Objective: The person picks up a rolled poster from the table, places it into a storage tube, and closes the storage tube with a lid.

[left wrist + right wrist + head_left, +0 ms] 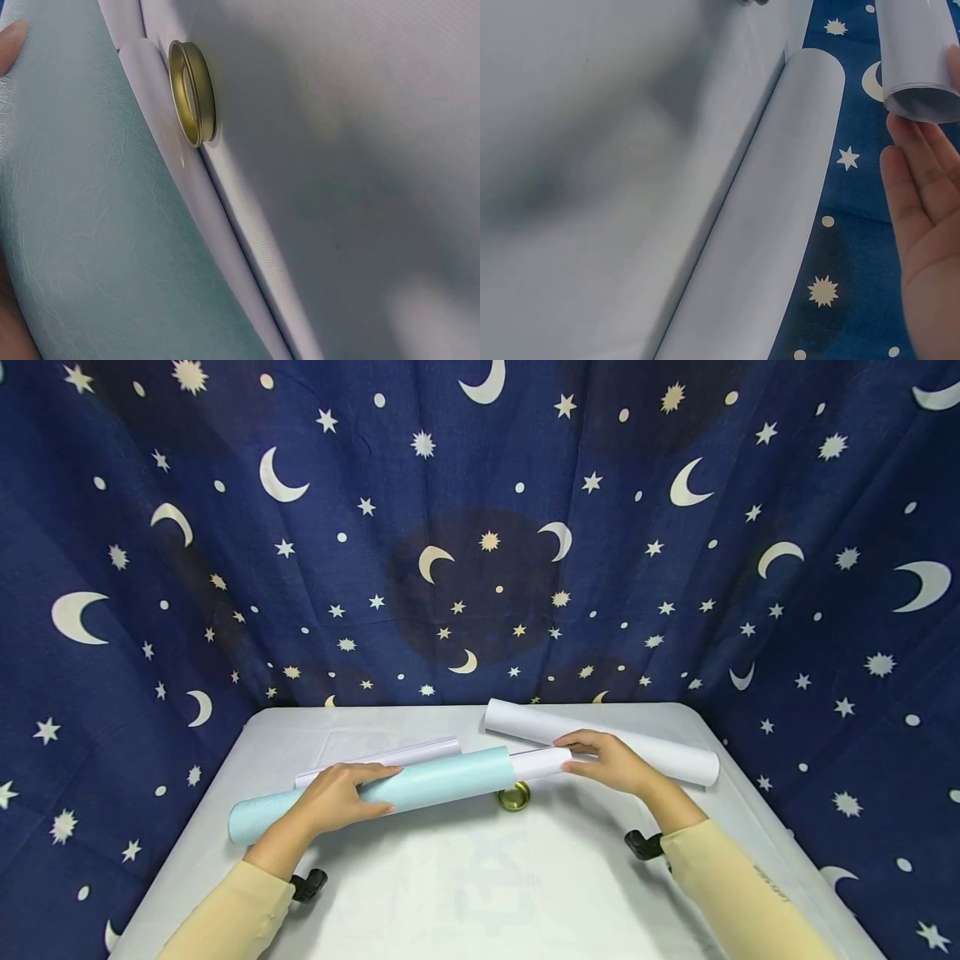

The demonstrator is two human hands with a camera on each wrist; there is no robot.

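My left hand [341, 797] grips a light blue tube [450, 781] from above, thumb on the near side and fingers over the far side. The tube is held over the table, tilted up slightly to the right. A white paper roll [540, 763] sticks out of its right end. At the roll's free end, my right hand [611, 764] holds it between thumb and fingers; the right wrist view shows the hollow mouth of the roll [919, 103] beside the fingertips. Below the tube's right end lies a round gold-coloured cap [513, 807], seen on the table in the left wrist view too.
Behind the tube, another white paper roll [420, 752] lies on the white-covered table [450, 893]. A thicker white roll [667, 756] rests at the back right. Dark blue curtains [480, 468] with moons and stars hang around the table's back and sides.
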